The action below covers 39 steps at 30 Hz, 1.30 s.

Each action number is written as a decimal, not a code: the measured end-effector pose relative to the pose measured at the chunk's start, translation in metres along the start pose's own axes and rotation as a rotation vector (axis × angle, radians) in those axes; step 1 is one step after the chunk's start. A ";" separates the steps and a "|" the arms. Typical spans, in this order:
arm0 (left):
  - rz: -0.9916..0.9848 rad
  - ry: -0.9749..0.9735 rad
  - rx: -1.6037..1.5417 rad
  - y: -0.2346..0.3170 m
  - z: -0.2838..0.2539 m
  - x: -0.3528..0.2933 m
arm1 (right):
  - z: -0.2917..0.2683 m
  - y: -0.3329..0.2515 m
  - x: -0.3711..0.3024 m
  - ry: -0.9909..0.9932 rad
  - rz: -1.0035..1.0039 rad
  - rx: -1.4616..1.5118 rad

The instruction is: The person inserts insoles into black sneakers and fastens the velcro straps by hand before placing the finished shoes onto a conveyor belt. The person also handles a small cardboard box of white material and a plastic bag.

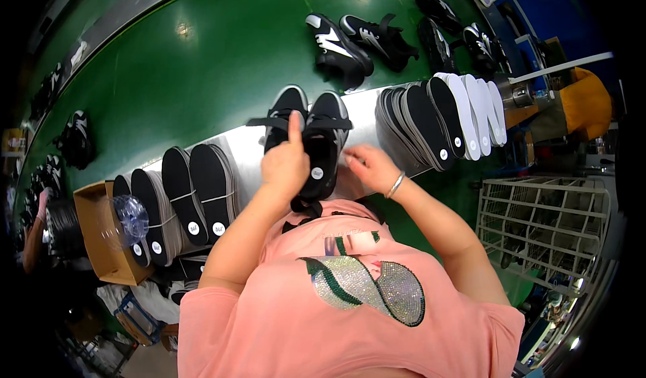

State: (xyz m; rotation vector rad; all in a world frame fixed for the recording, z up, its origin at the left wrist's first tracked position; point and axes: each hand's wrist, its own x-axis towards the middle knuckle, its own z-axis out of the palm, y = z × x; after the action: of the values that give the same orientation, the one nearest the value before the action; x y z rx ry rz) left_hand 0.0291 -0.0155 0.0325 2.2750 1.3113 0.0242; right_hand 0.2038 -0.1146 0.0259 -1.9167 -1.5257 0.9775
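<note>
A pair of black sneakers with grey toe edges and straps lies in front of me on a metal strip. My left hand (286,166) is over the left sneaker (291,99), one finger stretched along its strap and the others curled at its opening, partly hidden. Beside it, the right sneaker (328,107) shows a dark insole (318,157) with a round white sticker. Just right of that sneaker is my right hand (374,169), fingers loosely bent and slightly apart, nothing visible between them. A bracelet (396,184) circles my right wrist.
Stacked black insoles (215,186) stand at left, beside a cardboard box (101,233) holding clear plastic. More black insoles (410,126) and white insoles (471,116) stand at right. Other sneakers (336,50) lie on the green surface (202,62). A wire rack (538,223) is at far right.
</note>
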 end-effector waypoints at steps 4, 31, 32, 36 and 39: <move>-0.149 0.272 -0.016 -0.032 -0.043 0.041 | -0.025 0.004 0.052 0.197 -0.129 -0.330; 0.050 0.151 -0.586 -0.027 0.024 0.028 | -0.120 0.050 0.203 0.137 0.407 -0.870; 0.015 0.132 -0.623 -0.026 0.025 0.030 | -0.113 0.034 0.200 0.101 0.380 -0.896; -0.094 0.240 -1.011 -0.011 0.017 0.036 | -0.072 -0.023 0.159 -0.006 0.170 -0.721; -0.070 0.289 -0.983 -0.020 0.030 0.029 | -0.040 -0.044 0.110 -0.220 0.031 -0.646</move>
State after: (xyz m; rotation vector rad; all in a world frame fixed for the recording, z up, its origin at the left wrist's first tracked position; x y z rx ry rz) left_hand 0.0362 0.0041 -0.0089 1.4025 1.1357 0.8099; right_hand 0.2215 0.0044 0.0589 -2.3165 -2.1398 0.7829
